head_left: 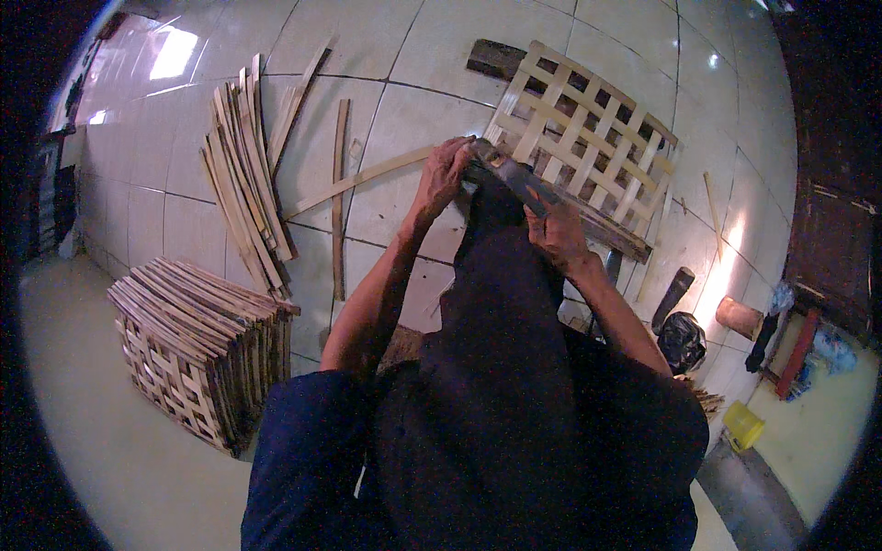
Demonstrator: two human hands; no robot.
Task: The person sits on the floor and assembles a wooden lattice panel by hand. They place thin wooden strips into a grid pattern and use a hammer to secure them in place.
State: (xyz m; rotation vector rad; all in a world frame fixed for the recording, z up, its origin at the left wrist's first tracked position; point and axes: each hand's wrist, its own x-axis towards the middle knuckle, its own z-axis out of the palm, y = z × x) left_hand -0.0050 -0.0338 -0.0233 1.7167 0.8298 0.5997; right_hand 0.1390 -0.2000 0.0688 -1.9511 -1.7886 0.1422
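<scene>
My left hand (443,176) is closed on one end of a pale bamboo strip (367,176), which slants down and left to the floor. In my right hand (557,237) is a broad, dark-bladed knife (516,174). The blade points up and left, and its tip meets the strip's end by my left fingers. Dark cloth hides part of what lies beneath the hands. Just beyond my right hand lies a woven bamboo lattice panel (602,115), with a dark wooden bar along its near edge and a dark block (496,59) at its far left corner.
Loose bamboo strips (241,174) fan out on the tiled floor at left, with a single strip (341,197) apart. A tall stack of lattice panels (204,344) stands near left. At right are a black plastic bag (682,342), a brown cylinder (739,316) and a yellow container (742,426).
</scene>
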